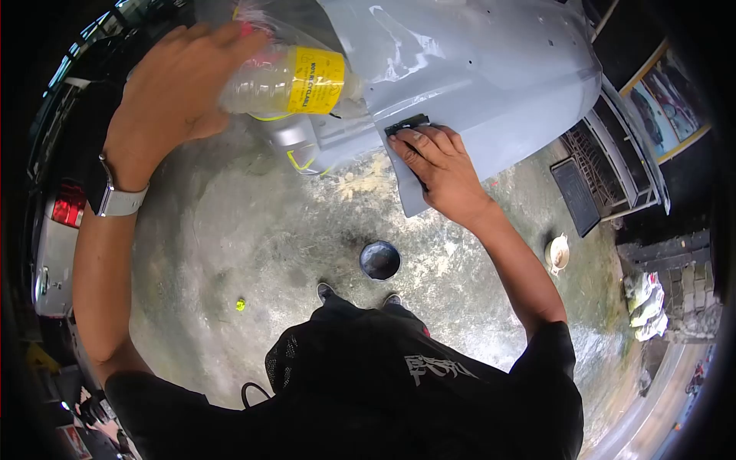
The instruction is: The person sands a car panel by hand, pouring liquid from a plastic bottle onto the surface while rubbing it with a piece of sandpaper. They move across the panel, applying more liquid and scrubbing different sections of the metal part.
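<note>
A clear plastic bottle (261, 88) with a yellow label lies sideways in my left hand (172, 92), whose fingers curl over its far side. Something pink-red shows by those fingertips, partly hidden by them. Under the bottle's right end spreads a large grey body panel (491, 84), with a wet shine near its top. My right hand (452, 172) presses a dark, flat sanding block (408, 124) on the panel's near left edge. The fingers lie over the block and hide part of it.
A dark bucket (380, 261) stands on the stained concrete floor (253, 230) just ahead of my feet. A small yellow-green object (241, 304) lies left of it. A white pot (557, 253) sits at right, near a metal rack (606, 169). A car with a red tail light (69, 204) is at left.
</note>
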The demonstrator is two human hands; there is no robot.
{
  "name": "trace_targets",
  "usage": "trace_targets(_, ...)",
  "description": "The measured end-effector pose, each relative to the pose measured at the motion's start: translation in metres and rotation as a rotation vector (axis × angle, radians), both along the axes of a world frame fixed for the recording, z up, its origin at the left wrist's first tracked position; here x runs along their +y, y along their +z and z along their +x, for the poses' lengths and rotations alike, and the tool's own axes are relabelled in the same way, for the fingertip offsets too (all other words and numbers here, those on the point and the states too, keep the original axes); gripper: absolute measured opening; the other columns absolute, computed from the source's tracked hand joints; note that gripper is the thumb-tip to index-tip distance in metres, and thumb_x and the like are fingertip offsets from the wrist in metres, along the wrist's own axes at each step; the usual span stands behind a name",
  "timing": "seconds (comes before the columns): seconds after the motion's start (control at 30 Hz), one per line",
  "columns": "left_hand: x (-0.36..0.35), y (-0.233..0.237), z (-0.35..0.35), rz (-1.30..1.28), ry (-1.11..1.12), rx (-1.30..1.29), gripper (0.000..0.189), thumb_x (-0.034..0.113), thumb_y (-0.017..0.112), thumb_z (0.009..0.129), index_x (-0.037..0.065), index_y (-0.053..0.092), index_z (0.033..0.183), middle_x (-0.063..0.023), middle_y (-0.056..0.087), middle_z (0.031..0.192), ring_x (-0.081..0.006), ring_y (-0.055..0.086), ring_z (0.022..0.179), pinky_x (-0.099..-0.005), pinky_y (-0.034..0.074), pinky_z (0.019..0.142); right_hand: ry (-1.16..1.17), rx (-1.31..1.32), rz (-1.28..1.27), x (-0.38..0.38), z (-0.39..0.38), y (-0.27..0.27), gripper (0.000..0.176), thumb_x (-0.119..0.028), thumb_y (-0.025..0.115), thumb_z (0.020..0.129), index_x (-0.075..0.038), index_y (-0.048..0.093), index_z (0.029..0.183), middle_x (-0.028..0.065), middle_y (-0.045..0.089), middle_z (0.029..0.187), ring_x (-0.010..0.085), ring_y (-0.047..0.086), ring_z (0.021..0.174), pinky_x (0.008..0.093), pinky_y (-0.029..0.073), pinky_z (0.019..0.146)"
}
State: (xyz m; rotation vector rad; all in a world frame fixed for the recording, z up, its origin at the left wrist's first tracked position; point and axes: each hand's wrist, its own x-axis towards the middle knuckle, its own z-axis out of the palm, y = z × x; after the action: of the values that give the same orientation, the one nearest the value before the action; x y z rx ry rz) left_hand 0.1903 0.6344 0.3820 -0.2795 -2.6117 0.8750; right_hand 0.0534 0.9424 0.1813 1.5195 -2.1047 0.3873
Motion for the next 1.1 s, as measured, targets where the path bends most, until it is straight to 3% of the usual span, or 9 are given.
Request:
trace_targets(0.03,0.005,-0.001,0.003,0.0,0.04,-0.008,0.093,0.006,0.092,0.05,0.014,0.057,0.136,-0.012,0.065,0.132,-0.0339,0.063,0.12,-0.0427,0.047,0.11,-0.021,0.035,0.027,0.002,0.003,-0.001,0.05,-0.005,0.06,0.087,-0.006,0.064,0.136,0.003,0.06,0.139,0.0247,0.052,0.13,0.0402,0.034,0.117)
trace_targets(0.17,0.015,-0.007,0.007,-0.084,0.073,0.077,0.094,0.008,0.093,0.052,0.015,0.056,0.138,-0.0118,0.063,0.137,-0.0345,0.061,0.127,-0.0437,0.045,0.114,0.043,0.128,0.05,-0.016,-0.009,0.003,0.051,-0.004,0.059,0.089,-0.008,0.063,0.139,0.003,0.059,0.144,0.0231,0.051,0.134,0.0408,0.035,0.117)
trace_targets(0.27,0.023,-0.008,0.012,-0.069,0.086,0.035,0.094,0.01,0.094,0.054,0.017,0.056,0.14,-0.0116,0.062,0.141,-0.0347,0.06,0.131,-0.0443,0.044,0.116,0.072,0.074,0.046,-0.01,-0.01,-0.005,0.067,0.003,0.063,0.081,-0.01,0.056,0.147,0.0035,0.057,0.149,0.0244,0.051,0.137,0.0415,0.036,0.117)
trace_targets(0.5,0.038,-0.012,0.021,-0.064,0.177,0.035,0.095,0.01,0.093,0.057,0.017,0.056,0.144,-0.0107,0.062,0.142,-0.0344,0.059,0.132,-0.0435,0.044,0.117,0.088,0.166,0.116,-0.011,-0.008,0.004,0.065,0.0,0.06,0.085,-0.01,0.054,0.149,0.0031,0.059,0.148,0.0237,0.053,0.136,0.0415,0.037,0.117)
trace_targets(0.57,0.062,0.013,0.03,-0.142,0.135,-0.069,0.073,0.034,0.089,0.066,0.012,0.064,0.13,-0.0076,0.07,0.108,-0.0266,0.068,0.103,-0.0339,0.051,0.092,0.068,0.176,0.14,-0.013,-0.008,0.009,0.064,-0.002,0.058,0.087,-0.01,0.054,0.15,0.0035,0.06,0.147,0.0233,0.053,0.136,0.0429,0.035,0.12)
trace_targets(0.7,0.051,0.015,0.029,-0.063,0.207,-0.134,0.07,0.034,0.09,0.064,0.012,0.065,0.126,-0.0076,0.07,0.106,-0.0272,0.069,0.1,-0.0349,0.052,0.09,0.088,0.238,0.13,-0.004,-0.008,0.005,0.055,-0.01,0.055,0.093,-0.01,0.054,0.148,0.0047,0.061,0.145,0.0237,0.054,0.133,0.0449,0.033,0.122)
trace_targets(0.8,0.031,-0.007,0.024,-0.088,0.118,-0.056,0.069,0.033,0.09,0.064,0.012,0.065,0.125,-0.0081,0.07,0.106,-0.0277,0.069,0.1,-0.0359,0.052,0.09,0.054,0.299,0.145,-0.013,-0.011,0.002,0.053,-0.01,0.055,0.093,-0.009,0.056,0.146,0.0054,0.063,0.143,0.024,0.055,0.132,0.0462,0.031,0.123)
trace_targets(0.87,0.019,-0.023,0.018,-0.048,0.158,0.075,0.094,0.01,0.093,0.057,0.017,0.056,0.143,-0.0095,0.062,0.143,-0.0331,0.06,0.131,-0.0432,0.044,0.116,0.067,0.242,0.122,-0.017,-0.009,0.003,0.053,-0.011,0.056,0.093,-0.008,0.057,0.146,0.0061,0.064,0.141,0.0239,0.055,0.133,0.047,0.031,0.124)
trace_targets(1.1,0.022,-0.019,0.026,-0.033,0.162,0.061,0.095,0.011,0.093,0.054,0.016,0.057,0.141,-0.0093,0.064,0.138,-0.0312,0.062,0.125,-0.0422,0.044,0.115,0.062,0.292,0.158,-0.012,-0.008,0.005,0.051,-0.011,0.056,0.094,-0.007,0.058,0.145,0.0066,0.064,0.141,0.0233,0.054,0.135,0.0472,0.03,0.124)
